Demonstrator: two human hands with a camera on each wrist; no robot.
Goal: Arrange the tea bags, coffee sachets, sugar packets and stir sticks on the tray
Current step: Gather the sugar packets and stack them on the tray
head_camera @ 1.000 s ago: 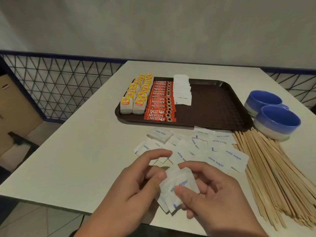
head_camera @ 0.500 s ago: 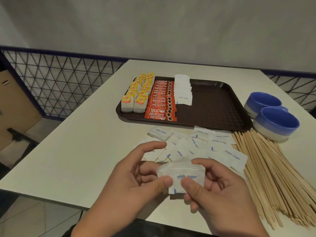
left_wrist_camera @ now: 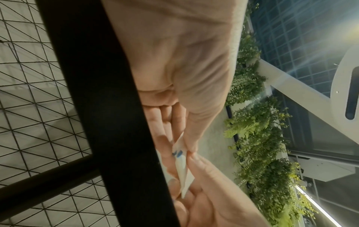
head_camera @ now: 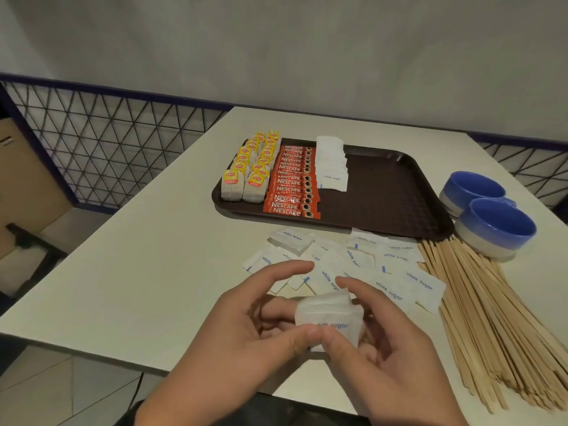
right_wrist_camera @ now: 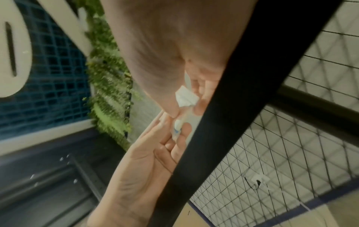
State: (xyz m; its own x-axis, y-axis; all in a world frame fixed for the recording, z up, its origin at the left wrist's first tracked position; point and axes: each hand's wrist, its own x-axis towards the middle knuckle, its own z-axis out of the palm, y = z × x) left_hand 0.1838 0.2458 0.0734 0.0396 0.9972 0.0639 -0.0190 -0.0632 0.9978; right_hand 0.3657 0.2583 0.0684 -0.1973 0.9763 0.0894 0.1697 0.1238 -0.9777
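So both hands, left hand (head_camera: 261, 321) and right hand (head_camera: 384, 342), pinch a small stack of sugar packets (head_camera: 330, 318) over the table (head_camera: 138, 272), thumbs meeting in front.

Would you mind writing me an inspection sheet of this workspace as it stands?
Surface: white table, brown tray at its far side.
Job's things: tea bags, coffee sachets and a sugar row lie in columns on the tray's left half; loose sugar packets and stir sticks lie on the table.
Clutter: two blue bowls right of the tray.
Grippers: left hand and right hand pinch one small packet stack together.
Cables: nothing seen.
Surroundings: wire mesh railing, grey wall.
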